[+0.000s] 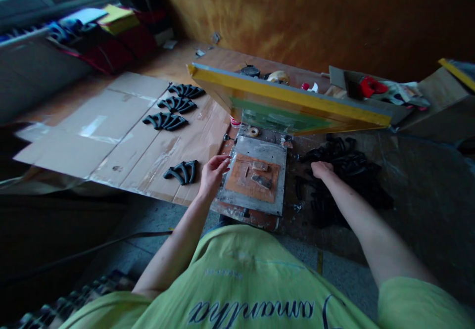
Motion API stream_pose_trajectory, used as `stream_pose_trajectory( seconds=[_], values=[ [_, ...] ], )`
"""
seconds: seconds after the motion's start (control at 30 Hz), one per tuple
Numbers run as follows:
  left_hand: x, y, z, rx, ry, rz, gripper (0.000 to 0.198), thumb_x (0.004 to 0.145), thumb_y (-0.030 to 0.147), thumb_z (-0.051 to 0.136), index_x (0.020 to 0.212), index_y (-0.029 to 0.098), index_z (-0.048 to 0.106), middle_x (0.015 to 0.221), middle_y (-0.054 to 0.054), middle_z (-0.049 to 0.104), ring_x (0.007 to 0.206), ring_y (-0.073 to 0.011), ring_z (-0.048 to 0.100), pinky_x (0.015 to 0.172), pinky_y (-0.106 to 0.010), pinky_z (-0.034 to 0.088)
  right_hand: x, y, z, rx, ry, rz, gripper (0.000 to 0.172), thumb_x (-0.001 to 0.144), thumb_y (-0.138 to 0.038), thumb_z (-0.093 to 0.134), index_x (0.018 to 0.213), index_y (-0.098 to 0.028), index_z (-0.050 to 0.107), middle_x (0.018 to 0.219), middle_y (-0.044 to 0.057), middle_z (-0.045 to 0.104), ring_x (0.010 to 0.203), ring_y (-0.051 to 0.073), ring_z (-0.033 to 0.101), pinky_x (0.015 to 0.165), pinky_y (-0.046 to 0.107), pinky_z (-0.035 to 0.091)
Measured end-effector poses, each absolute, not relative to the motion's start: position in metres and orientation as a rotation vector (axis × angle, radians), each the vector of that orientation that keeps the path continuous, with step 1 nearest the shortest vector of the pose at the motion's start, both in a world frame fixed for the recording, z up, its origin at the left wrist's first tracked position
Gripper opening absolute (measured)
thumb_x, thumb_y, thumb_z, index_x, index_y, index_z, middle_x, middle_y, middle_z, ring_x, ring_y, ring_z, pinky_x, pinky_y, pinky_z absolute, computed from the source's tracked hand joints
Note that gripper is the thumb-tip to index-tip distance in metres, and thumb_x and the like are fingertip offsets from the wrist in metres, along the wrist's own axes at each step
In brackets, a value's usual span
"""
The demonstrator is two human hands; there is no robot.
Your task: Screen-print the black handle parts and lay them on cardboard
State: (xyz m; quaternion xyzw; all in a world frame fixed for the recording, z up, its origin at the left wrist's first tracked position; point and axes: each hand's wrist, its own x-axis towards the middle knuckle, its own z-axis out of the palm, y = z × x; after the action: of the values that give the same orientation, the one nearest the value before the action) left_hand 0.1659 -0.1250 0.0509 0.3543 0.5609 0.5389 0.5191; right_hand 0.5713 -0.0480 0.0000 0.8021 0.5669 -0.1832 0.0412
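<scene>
My left hand (214,170) hovers at the left edge of a flat metal plate (256,146), its fingers partly stretched towards the plate and nothing plain between them. On that plate lies a brown board (241,188) bearing small blocks. My right hand (322,169) is closed at the near left side of a heap of black curved pieces (349,170). What its fingers hold, if anything, is hidden. Left of my left hand, a short row of black curved pieces (181,171) rests on flattened cardboard (137,146).
A yellow-edged screen frame (289,94) stands tilted over the plate's far end. Beneath it sits a tape roll (253,131). More rows of black pieces (166,121) lie farther back on the cardboard. An open carton (374,102) with a red item stands at the back right.
</scene>
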Motion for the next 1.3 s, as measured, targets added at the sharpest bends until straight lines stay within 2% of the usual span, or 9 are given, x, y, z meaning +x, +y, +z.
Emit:
stream_pose_trajectory(
  seconds=[0.17, 0.33, 0.43, 0.57, 0.7, 0.87, 1.1, 1.2, 1.3],
  values=[
    [0.146, -0.116, 0.047, 0.835, 1.356, 1.327, 0.046, 0.066, 0.050, 0.078, 0.094, 0.015, 0.071, 0.089, -0.004, 0.069, 0.076, -0.0117, 0.062, 0.073, -0.024, 0.053, 0.578, -0.072, 0.035, 2.569, 1.844, -0.689, 0.030, 0.065, -0.001, 0.067, 0.089, -0.018, 0.074, 0.067, 0.006, 0.064, 0.078, 0.025, 0.066, 0.080, 0.044, 0.047],
    [0.144, -0.097, 0.055, 0.838, 1.271, 1.351, 0.041, 0.065, 0.046, 0.079, 0.091, 0.015, 0.071, 0.086, -0.002, 0.069, 0.074, -0.0106, 0.062, 0.073, -0.024, 0.052, 0.506, -0.104, 0.049, 2.590, 2.086, -1.863, 0.044, 0.051, -0.022, 0.085, 0.094, -0.019, 0.073, 0.084, 0.003, 0.071, 0.077, 0.019, 0.066, 0.077, 0.035, 0.054],
    [0.148, -0.086, 0.067, 0.872, 1.221, 1.367, 0.039, 0.066, 0.044, 0.078, 0.090, 0.015, 0.070, 0.083, -0.002, 0.068, 0.073, -0.0106, 0.062, 0.072, -0.024, 0.052, 0.441, -0.117, 0.031, 2.495, 2.087, -2.183, 0.045, 0.059, -0.039, 0.082, 0.097, -0.018, 0.071, 0.092, 0.004, 0.072, 0.082, 0.020, 0.067, 0.078, 0.037, 0.054],
    [0.149, -0.071, 0.084, 0.960, 1.186, 1.410, 0.035, 0.069, 0.043, 0.076, 0.090, 0.015, 0.069, 0.086, -0.003, 0.068, 0.076, -0.0102, 0.063, 0.071, -0.022, 0.053, 0.392, -0.124, -0.001, 2.589, 2.316, -1.348, 0.027, 0.080, -0.041, 0.067, 0.093, -0.018, 0.066, 0.094, 0.006, 0.071, 0.088, 0.020, 0.065, 0.083, 0.035, 0.049],
    [0.143, -0.056, 0.106, 1.050, 1.156, 1.492, 0.029, 0.072, 0.042, 0.074, 0.089, 0.018, 0.068, 0.085, -0.002, 0.069, 0.070, -0.0084, 0.062, 0.065, -0.020, 0.051, 0.391, -0.127, -0.008, 2.429, 2.330, -0.482, 0.027, 0.090, -0.044, 0.058, 0.095, -0.018, 0.064, 0.095, 0.010, 0.068, 0.094, 0.022, 0.062, 0.081, 0.032, 0.046],
    [0.145, -0.035, 0.150, 1.198, 1.111, 1.611, 0.023, 0.083, 0.042, 0.065, 0.093, 0.022, 0.066, 0.065, 0.002, 0.062, 0.055, -0.0076, 0.056, 0.054, -0.018, 0.046, 0.391, -0.122, 0.013, 2.141, 2.310, -0.299, 0.022, 0.090, -0.037, 0.060, 0.096, -0.016, 0.066, 0.102, 0.013, 0.069, 0.102, 0.025, 0.061, 0.086, 0.035, 0.045],
    [0.156, -0.014, 0.176, 1.392, 1.154, 1.517, 0.048, 0.093, 0.059, 0.042, 0.081, 0.018, 0.065, 0.044, 0.004, 0.047, 0.040, -0.0086, 0.046, 0.044, -0.019, 0.039, 0.357, -0.121, 0.005, 1.598, 2.858, -0.162, 0.054, 0.091, -0.038, 0.059, 0.142, -0.024, 0.048, 0.150, 0.010, 0.045, 0.140, 0.026, 0.037, 0.114, 0.049, 0.027],
    [0.150, -0.027, 0.171, 1.385, 1.163, 1.417, 0.053, 0.092, 0.062, 0.041, 0.079, 0.016, 0.066, 0.045, 0.002, 0.050, 0.042, -0.0087, 0.048, 0.044, -0.019, 0.039, 0.354, -0.123, -0.010, 1.549, 2.905, -0.230, 0.048, 0.092, -0.037, 0.058, 0.137, -0.021, 0.054, 0.147, 0.009, 0.049, 0.140, 0.026, 0.038, 0.117, 0.054, 0.022],
    [0.137, -0.056, 0.155, 1.310, 1.167, 1.262, 0.056, 0.090, 0.064, 0.042, 0.081, 0.015, 0.069, 0.051, -0.001, 0.056, 0.045, -0.0095, 0.051, 0.044, -0.020, 0.038, 0.380, -0.121, -0.006, 1.870, 2.850, -0.255, 0.037, 0.092, -0.035, 0.057, 0.124, -0.017, 0.063, 0.130, 0.010, 0.064, 0.126, 0.026, 0.054, 0.110, 0.048, 0.038]
  ],
)
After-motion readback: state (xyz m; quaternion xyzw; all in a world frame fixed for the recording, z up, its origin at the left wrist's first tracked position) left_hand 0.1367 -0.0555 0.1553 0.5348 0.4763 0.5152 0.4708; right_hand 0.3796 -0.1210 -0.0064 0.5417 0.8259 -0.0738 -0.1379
